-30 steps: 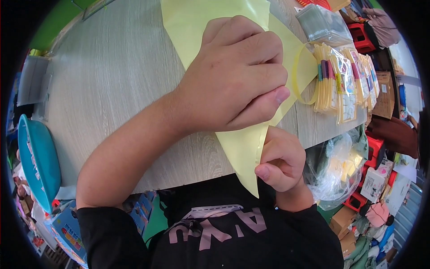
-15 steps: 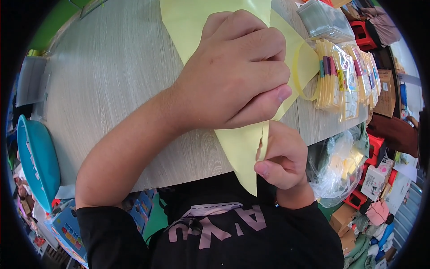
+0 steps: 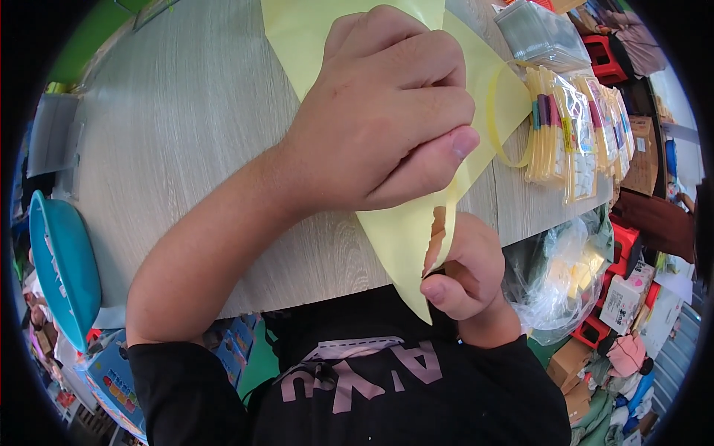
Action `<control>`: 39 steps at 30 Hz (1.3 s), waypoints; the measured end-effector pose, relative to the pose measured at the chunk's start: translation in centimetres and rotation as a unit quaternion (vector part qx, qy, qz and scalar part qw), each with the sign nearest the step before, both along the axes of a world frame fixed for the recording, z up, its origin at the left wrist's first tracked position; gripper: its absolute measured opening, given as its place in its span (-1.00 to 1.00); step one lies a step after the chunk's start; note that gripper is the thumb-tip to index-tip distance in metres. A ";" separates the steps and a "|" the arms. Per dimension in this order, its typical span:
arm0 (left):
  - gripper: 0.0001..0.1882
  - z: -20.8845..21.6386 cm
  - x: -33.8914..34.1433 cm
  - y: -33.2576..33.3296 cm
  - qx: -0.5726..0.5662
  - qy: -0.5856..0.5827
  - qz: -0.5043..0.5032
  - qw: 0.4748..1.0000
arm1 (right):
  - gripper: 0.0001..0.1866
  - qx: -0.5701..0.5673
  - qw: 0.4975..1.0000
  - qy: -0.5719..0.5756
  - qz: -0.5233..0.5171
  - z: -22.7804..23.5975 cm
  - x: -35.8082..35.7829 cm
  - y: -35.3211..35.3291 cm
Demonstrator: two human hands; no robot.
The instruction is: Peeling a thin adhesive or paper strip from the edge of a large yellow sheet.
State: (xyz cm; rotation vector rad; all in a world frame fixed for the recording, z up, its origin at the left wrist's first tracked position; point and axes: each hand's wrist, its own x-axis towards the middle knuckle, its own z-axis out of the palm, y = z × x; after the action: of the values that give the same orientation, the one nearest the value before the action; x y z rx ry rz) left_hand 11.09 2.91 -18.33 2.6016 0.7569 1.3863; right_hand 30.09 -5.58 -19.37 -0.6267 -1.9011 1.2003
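Observation:
A large yellow sheet of paper (image 3: 297, 44) extends from the far side of the table to its near edge. My left hand (image 3: 394, 111) is closed over the sheet, its fingers curled and thumb pressed down. Nearer to me, my right hand (image 3: 472, 267) is closed, thumb against curled fingers, on a narrow strip at the sheet's right edge. Between strip and sheet runs a ragged tear, and skin shows through the gap. The sheet's pointed corner (image 3: 420, 305) hangs past the table edge. A loop of yellow strip (image 3: 492, 119) stands to the right of my left hand.
Bundles of flat clear-wrapped packs (image 3: 565, 134) stand on the table's right, with a stack of clear plastic (image 3: 541, 36) behind. A clear bag (image 3: 558, 275) hangs by the right edge. A teal basin (image 3: 65, 267) is at the left. Red stools (image 3: 623, 249) and boxes crowd the right.
The tear between strip and sheet has widened, and the strip now bows outward. My left hand has shifted slightly away from me and left; my right hand has moved slightly.

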 end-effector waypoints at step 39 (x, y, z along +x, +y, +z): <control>-0.88 1.7 -1.3 -0.2 -0.070 0.047 0.003 0.996 | -0.82 0.085 0.995 0.048 -0.026 -1.0 -0.1 -0.9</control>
State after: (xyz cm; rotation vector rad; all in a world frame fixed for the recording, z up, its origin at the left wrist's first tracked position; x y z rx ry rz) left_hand 9.80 2.68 -16.65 2.5726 0.8438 1.1722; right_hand 30.03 -6.52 -20.34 -0.5142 -1.8716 1.0050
